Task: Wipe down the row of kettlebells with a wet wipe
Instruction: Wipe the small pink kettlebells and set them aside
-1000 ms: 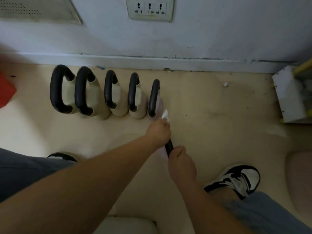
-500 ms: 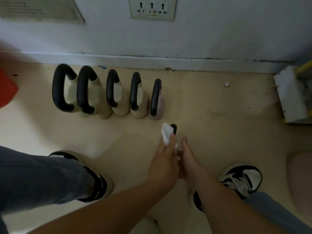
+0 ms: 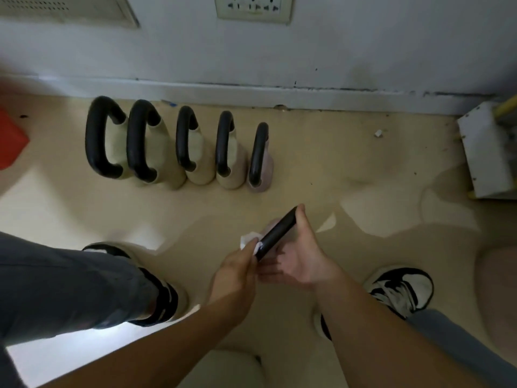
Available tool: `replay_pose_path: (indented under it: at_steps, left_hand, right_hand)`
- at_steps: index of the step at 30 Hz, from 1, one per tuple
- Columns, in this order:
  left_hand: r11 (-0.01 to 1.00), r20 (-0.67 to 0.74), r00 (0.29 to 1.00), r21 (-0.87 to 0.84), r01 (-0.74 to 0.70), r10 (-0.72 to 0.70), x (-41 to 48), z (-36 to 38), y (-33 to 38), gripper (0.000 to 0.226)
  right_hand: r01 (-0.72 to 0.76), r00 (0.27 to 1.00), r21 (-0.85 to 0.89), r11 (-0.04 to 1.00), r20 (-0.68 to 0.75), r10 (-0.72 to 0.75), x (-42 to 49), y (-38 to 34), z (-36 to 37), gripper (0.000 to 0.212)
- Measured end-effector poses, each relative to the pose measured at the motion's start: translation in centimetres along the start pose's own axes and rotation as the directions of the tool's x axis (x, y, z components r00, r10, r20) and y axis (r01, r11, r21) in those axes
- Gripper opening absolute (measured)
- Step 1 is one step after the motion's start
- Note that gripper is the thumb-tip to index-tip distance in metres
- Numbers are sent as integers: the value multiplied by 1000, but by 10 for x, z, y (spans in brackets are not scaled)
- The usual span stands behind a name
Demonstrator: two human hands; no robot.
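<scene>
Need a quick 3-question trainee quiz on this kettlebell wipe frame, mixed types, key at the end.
1. Count: how many kettlebells stand in the row by the wall?
2. True or false: the wet wipe is pinched in the left hand.
3. Pick one: the black handle between the hands is steadied by A) the right hand, B) a shoe, C) the wall socket.

Key: 1) five; 2) true; 3) A.
</scene>
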State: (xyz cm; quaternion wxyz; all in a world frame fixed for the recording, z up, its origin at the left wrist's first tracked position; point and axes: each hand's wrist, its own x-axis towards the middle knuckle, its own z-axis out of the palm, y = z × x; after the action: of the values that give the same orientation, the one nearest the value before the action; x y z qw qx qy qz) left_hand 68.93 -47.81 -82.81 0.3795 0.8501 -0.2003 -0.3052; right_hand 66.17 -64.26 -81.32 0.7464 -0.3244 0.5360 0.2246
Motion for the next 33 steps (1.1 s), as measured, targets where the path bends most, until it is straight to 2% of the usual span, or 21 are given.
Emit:
replay_pose_path:
  at_steps: [2, 4, 7, 9, 11, 12, 14, 16, 18, 21, 23, 27, 29, 31, 33]
  left_hand:
    - [997, -60, 998, 81, 11, -6, -2, -1, 1, 40]
    - [996, -49, 995, 33, 88, -86, 16, 6, 29, 36]
    - [973, 149, 966, -55, 222, -212, 68, 17, 65, 36]
    - [958, 213, 947, -108, 266, -239, 93, 20, 79, 42]
    - [982, 227, 955, 25, 188, -189, 87, 19, 81, 47]
    - [988, 193, 971, 93, 123, -139, 71, 14, 77, 46]
    - [991, 91, 993, 117, 58, -69, 25, -3, 53, 42]
    - [991, 36, 995, 96, 89, -93, -15, -12, 21, 44]
    - [980, 28, 990, 149, 135, -140, -29, -7, 1, 49]
    - [978, -18, 980, 61, 199, -198, -12, 8, 24, 50]
    - [986, -38, 987, 37, 160, -159, 13, 15, 49, 45]
    - [984, 40, 998, 171, 38, -46, 33, 19, 60, 48]
    - [965, 87, 996, 260, -41, 19, 10, 19, 40, 56]
    - [953, 126, 992, 300, -41, 3, -16, 16, 24, 59]
    - [925, 131, 990, 368, -97, 52, -19, 14, 21, 61]
  right_hand:
    - [-41, 999, 23, 999, -5, 41, 7, 2, -1, 131]
    - [-47, 999, 22, 999, -9, 47, 8, 3, 2, 126]
    - [-9, 1000, 31, 999, -24, 10, 5, 4, 3, 114]
    - [8, 999, -21, 1000, -41, -9, 0, 3, 10, 110]
    - [15, 997, -3, 1000, -75, -16, -3, 1, 12, 102]
    - [11, 999, 8, 1000, -53, -10, -4, 0, 10, 103]
    - [-25, 999, -17, 1000, 26, 25, -6, 1, 4, 128]
    - [-63, 997, -8, 998, 43, 63, -4, -1, -3, 147]
    - [-84, 996, -12, 996, 15, 84, 1, -3, -5, 150]
    - [-84, 996, 48, 995, 16, 83, 5, -3, -4, 138]
    - [-30, 1000, 129, 991, -6, 31, 7, -3, -3, 117]
    - [151, 977, 158, 976, -173, -124, 10, -10, -5, 77]
    - [178, 979, 215, 960, -140, -150, 4, -13, -5, 59]
    - [172, 984, 298, 939, -93, -150, 3, -13, -7, 55]
    - [158, 987, 322, 933, -85, -138, 10, -8, -13, 66]
